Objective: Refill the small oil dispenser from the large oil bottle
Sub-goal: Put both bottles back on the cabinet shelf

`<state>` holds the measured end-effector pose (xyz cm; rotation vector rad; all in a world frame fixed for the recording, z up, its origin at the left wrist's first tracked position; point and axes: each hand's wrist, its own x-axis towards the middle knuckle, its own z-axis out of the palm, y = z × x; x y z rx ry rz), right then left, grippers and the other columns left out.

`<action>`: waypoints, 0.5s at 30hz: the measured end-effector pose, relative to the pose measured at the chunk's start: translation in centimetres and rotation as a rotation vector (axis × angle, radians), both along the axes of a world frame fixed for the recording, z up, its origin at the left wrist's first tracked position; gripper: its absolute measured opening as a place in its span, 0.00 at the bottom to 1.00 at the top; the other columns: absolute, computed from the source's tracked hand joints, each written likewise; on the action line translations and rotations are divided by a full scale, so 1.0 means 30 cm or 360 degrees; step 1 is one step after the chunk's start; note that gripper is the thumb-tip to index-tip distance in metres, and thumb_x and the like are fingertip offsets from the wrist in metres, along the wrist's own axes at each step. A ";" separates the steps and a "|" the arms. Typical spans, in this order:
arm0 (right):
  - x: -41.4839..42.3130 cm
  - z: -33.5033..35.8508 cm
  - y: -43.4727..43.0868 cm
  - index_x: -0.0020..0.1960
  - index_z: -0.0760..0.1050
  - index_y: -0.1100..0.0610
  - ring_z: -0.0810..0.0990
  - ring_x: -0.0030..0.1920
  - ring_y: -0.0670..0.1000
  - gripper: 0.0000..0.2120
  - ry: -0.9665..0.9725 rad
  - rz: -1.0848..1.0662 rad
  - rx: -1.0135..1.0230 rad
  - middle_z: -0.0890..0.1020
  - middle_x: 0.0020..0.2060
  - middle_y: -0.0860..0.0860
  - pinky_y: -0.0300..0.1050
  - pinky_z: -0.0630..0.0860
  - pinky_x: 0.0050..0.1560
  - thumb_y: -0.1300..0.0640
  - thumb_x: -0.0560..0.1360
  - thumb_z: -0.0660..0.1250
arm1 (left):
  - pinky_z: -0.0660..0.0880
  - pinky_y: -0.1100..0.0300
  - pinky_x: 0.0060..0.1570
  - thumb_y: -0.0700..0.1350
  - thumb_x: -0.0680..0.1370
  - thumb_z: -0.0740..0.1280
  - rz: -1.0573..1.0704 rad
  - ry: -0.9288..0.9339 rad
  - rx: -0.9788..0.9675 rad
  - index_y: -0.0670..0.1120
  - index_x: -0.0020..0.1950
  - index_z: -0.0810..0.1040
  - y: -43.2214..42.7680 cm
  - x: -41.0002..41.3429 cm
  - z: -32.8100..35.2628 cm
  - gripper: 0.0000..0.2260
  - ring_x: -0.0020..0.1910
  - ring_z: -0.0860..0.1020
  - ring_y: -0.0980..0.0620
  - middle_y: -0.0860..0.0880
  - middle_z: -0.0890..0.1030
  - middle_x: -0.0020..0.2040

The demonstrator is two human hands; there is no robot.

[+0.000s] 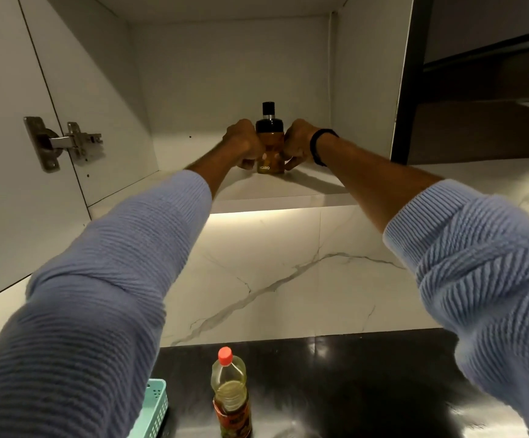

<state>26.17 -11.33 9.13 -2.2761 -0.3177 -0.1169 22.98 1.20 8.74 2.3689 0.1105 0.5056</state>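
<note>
Blue sleeves fill the lower frame. At centre, the left hand and right hand curl against the small oil dispenser on the cabinet shelf; how firmly is unclear. The large oil bottle stands capped at bottom centre, base cut off. Judging by this, pouring hasn't begun.

Cabinet shelf: pale, marble-patterned floor of an open wall cabinet, lit from beneath along its front edge.
On the shelf: small oil dispenser, upright, dark cap, amber body, well back from the edge.
Countertop: black, glossy, below the shelf.
On the countertop: large oil bottle, upright, red cap; teal basket just beside it at left.
</note>
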 end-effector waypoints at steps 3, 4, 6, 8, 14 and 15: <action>0.052 -0.006 0.014 0.61 0.75 0.62 0.83 0.53 0.57 0.15 0.0004 -0.0025 -0.0017 0.82 0.54 0.57 0.53 0.81 0.56 0.65 0.75 0.70 | 0.81 0.55 0.43 0.37 0.74 0.74 -0.0002 0.0039 -0.0024 0.40 0.62 0.75 0.010 0.038 0.002 0.18 0.49 0.82 0.44 0.41 0.80 0.53; 0.069 -0.007 0.018 0.61 0.76 0.62 0.83 0.53 0.57 0.15 -0.0002 -0.0040 -0.0029 0.82 0.54 0.57 0.53 0.81 0.56 0.65 0.75 0.71 | 0.81 0.55 0.43 0.37 0.74 0.74 -0.0006 0.0051 -0.0034 0.40 0.61 0.75 0.015 0.050 0.003 0.17 0.49 0.82 0.44 0.41 0.80 0.53; 0.099 -0.013 0.025 0.59 0.77 0.62 0.83 0.52 0.57 0.14 -0.0013 -0.0065 -0.0042 0.83 0.52 0.57 0.53 0.81 0.56 0.65 0.74 0.72 | 0.81 0.55 0.42 0.37 0.74 0.75 -0.0010 0.0066 -0.0044 0.40 0.59 0.76 0.022 0.072 0.001 0.16 0.49 0.83 0.44 0.41 0.81 0.53; 0.126 -0.020 0.033 0.57 0.78 0.61 0.83 0.51 0.56 0.13 -0.0021 -0.0093 -0.0063 0.83 0.51 0.56 0.53 0.81 0.56 0.65 0.73 0.72 | 0.82 0.55 0.43 0.39 0.74 0.75 -0.0010 0.0074 -0.0044 0.40 0.58 0.77 0.028 0.092 -0.003 0.15 0.47 0.83 0.45 0.41 0.81 0.51; 0.135 -0.027 0.045 0.61 0.75 0.59 0.80 0.51 0.53 0.16 -0.0154 -0.0168 -0.0185 0.81 0.51 0.53 0.46 0.78 0.57 0.60 0.74 0.72 | 0.83 0.52 0.48 0.39 0.74 0.75 0.0002 0.0076 -0.0039 0.40 0.53 0.77 0.041 0.129 -0.006 0.11 0.48 0.83 0.44 0.41 0.81 0.50; 0.139 -0.028 0.044 0.61 0.75 0.59 0.79 0.50 0.52 0.17 -0.0174 -0.0177 -0.0209 0.80 0.51 0.53 0.45 0.77 0.57 0.59 0.75 0.72 | 0.83 0.51 0.48 0.39 0.74 0.75 0.0002 0.0076 -0.0033 0.40 0.53 0.77 0.042 0.131 -0.007 0.11 0.48 0.83 0.44 0.41 0.81 0.50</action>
